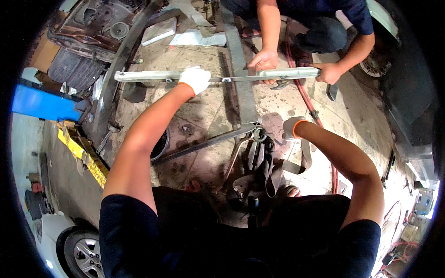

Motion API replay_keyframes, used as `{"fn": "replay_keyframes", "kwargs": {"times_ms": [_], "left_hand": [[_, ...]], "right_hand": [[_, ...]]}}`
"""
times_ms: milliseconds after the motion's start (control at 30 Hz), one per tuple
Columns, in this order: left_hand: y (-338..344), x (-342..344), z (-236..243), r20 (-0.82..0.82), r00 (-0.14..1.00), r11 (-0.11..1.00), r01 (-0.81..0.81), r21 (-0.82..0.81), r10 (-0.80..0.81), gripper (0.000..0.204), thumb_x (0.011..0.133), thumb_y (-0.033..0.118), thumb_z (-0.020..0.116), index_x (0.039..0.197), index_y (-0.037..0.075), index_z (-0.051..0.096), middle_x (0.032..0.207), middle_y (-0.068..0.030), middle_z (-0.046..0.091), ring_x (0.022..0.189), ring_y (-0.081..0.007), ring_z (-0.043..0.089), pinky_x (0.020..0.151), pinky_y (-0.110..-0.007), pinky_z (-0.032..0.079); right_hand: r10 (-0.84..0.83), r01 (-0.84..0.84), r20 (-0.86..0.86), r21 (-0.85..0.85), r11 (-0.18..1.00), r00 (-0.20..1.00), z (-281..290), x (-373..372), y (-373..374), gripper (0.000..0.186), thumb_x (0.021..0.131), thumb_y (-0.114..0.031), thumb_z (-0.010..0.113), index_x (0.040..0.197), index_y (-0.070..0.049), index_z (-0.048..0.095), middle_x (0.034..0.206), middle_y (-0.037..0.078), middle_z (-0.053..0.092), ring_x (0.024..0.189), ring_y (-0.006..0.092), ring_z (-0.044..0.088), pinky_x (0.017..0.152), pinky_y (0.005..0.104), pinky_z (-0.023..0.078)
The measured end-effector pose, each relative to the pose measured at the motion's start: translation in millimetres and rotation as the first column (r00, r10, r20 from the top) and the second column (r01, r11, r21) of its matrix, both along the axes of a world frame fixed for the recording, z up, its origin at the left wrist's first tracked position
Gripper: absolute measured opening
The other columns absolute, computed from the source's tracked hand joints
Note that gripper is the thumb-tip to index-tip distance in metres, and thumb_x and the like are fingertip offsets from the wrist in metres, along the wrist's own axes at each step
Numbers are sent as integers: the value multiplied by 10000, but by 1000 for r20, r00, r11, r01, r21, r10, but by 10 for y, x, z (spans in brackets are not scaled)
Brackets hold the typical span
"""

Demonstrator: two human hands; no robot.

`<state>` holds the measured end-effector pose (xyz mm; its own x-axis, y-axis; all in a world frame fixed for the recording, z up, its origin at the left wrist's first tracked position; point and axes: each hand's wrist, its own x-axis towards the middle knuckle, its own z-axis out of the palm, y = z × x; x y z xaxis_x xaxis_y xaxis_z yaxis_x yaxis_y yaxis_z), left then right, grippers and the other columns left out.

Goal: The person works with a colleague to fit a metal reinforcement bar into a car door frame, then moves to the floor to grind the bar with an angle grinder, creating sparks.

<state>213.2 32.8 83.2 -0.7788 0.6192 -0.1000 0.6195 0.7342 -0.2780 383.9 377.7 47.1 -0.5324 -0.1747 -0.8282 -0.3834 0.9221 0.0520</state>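
Observation:
A long pale metal part [148,75] lies crosswise over the oily floor, with a thin bar linking its two halves. My left hand [195,79], in a white glove with an orange cuff, grips it near the middle. My right hand [292,128], gloved the same way, hangs lower right with its fingers curled, close to a grey strap [303,157] and a bundle of metal brackets [254,150]; what it holds is unclear. Across from me a squatting person's two bare hands [264,60] hold the right half of the part [296,72].
A flat steel bar [238,60] runs away from me, and a second one [199,146] angles left. A red hose [301,90] snakes on the right. A stripped car body panel [92,28] lies at top left, a blue lift arm [44,104] at left, a white car's wheel [83,252] bottom left.

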Motion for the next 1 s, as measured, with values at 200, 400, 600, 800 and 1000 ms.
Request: {"fn": "replay_keyframes", "kwargs": {"times_ms": [200,400,600,800,1000], "left_hand": [[-40,-100,155,-67,998,999,-10,35,13,290,892,380,632,969,105,682,924,-115,714,988,-299,660,842,-468,514],[61,-256,665,-298,950,978,-25,209,88,309,834,403,687,957,121,662,978,-105,705,991,-292,649,862,-433,495],[398,-173,1464,-753,632,813,334,478,183,646,733,282,750,1317,80,563,1314,-192,564,1184,-381,557,1037,-529,407],[1062,1114,1670,-737,627,463,747,477,-253,587,666,238,744,1217,92,606,1314,-230,489,1162,-436,519,983,-599,443],[1313,1698,800,-563,564,306,816,490,-604,684,701,233,737,1360,165,567,1345,-174,497,1276,-369,498,1052,-533,450]], "right_hand": [[-28,28,8,40,999,1000,-6,20,-56,480,864,-414,554,1026,-5,744,998,209,734,971,386,706,824,485,551],[-20,20,-2,14,1000,1000,38,28,-114,492,860,-430,565,978,17,736,953,208,733,905,380,712,777,488,547],[10,-14,-84,-52,999,996,-371,-27,87,525,837,-480,579,981,-3,747,978,208,732,958,387,706,832,490,545],[1,-5,-71,-56,998,997,-310,50,185,507,874,-470,552,999,-22,755,1039,201,730,989,388,697,842,500,537],[0,-16,-117,-138,990,993,-297,-83,35,441,846,-424,617,1022,-46,761,1075,188,729,1009,358,701,838,482,547]]}}
